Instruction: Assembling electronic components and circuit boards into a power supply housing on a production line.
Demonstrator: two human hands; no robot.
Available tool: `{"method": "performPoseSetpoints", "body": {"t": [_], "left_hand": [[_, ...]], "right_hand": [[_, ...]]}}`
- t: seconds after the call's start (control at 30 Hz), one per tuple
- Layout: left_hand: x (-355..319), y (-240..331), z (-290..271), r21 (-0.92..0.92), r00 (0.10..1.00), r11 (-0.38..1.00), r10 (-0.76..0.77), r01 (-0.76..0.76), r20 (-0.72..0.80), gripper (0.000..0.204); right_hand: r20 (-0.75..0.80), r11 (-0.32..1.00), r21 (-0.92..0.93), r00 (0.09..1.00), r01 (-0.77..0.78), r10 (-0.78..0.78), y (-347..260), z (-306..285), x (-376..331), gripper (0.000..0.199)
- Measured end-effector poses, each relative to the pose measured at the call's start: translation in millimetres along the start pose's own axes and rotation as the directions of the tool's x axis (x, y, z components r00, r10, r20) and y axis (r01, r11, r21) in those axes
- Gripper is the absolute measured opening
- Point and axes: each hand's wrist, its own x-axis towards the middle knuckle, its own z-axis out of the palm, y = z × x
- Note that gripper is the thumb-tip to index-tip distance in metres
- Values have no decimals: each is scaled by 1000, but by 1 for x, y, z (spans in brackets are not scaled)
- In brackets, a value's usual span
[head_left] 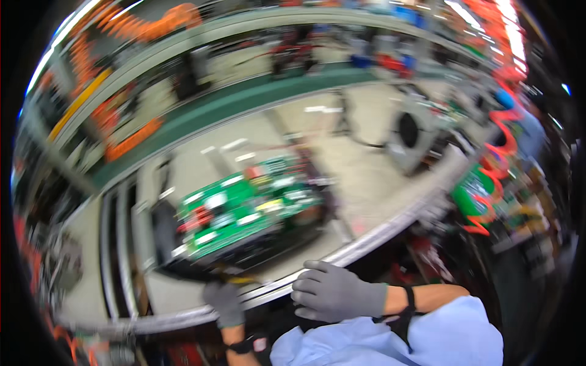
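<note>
Left hand: my grey-gloved left hand point(224, 302) sits at the near metal edge of the workbench point(366, 235), fingers curled down around something thin and yellowish at the corner of the black tray point(183, 268); the blur keeps me from telling whether I truly grip it.

Right hand: my grey-gloved right hand point(332, 294) lies flat over the bench's rail, fingers loosely bent and holding nothing, so it reads as a brace for my weight.

Circuit board: the green rectangular circuit board with white labels and red parts point(250, 210) lies tilted in that black tray, just beyond my left hand, well within reach.

Wrist strap: a black band point(408, 299) rings my right wrist, likely a grounding strap given the bare electronics.

Surroundings: orange coiled air hose point(497, 165) hangs at the right; a grey boxy housing with a round opening point(410, 131) stands further back.
</note>
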Motion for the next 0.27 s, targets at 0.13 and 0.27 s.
{"method": "performPoseSetpoints", "body": {"t": [0.13, 0.27], "left_hand": [[15, -4, -5, 83, 999, 995, 49, -48, -7, 17], [37, -40, 8, 358, 987, 928, 56, -107, 150, 53]], "right_hand": [[298, 737, -275, 674, -617, 676, 29, -36, -126, 34], [191, -38, -619, -197, -785, 962, 37, -123, -232, 39]]}}
